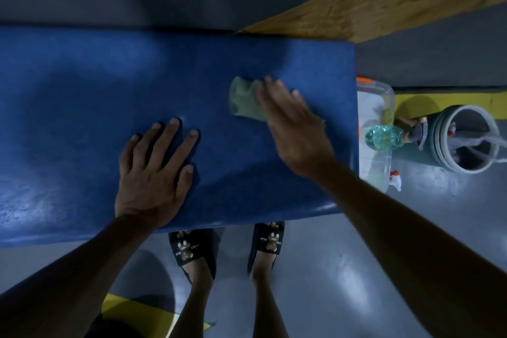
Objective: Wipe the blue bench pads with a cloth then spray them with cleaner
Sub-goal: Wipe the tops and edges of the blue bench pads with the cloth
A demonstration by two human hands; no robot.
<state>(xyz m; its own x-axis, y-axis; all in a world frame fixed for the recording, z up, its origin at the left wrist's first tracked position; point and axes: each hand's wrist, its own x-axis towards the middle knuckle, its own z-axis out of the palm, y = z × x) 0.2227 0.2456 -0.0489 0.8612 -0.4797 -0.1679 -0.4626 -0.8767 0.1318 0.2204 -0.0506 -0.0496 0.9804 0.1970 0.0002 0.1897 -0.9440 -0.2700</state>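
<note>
A wide blue bench pad (82, 107) fills the middle of the head view. My right hand (290, 123) lies flat on a crumpled green cloth (242, 99), pressing it onto the pad's right part; the cloth sticks out past my fingers to the left. My left hand (153, 170) rests flat on the pad near its front edge, fingers spread, holding nothing. A spray bottle (384, 137) with greenish liquid lies off the pad's right end, and a second clear spray bottle (384, 173) with a white and red trigger lies just below it.
A clear plastic container (377, 93) sits beside the pad's right end. A grey-green bucket (466, 140) with hoses inside stands further right. A wooden board (384, 0) runs diagonally at the top right. My sandalled feet (227, 247) stand on the grey floor below the pad.
</note>
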